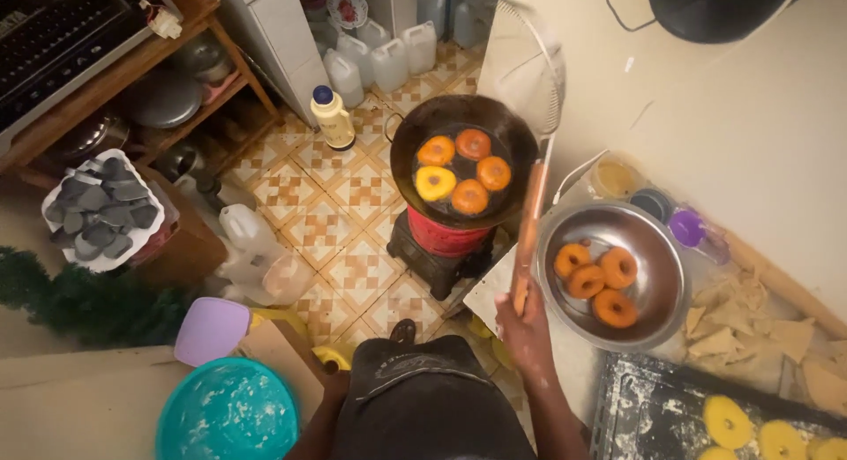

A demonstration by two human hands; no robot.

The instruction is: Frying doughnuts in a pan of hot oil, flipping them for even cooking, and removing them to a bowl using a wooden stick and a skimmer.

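Floor: patterned tiles, red stove (448, 235) under black frying pan (463, 158).
Right hand (522, 323): grip closed round wooden handle of skimmer (527, 67), raised beside pan.
Doughnuts (463, 171): five frying.
Left hand: hidden.

A long wire skimmer (529, 116) with an orange-brown wooden handle is held upright, its round mesh head raised above the right side of the black frying pan (415, 129), where five golden doughnuts (473, 144) float in oil.
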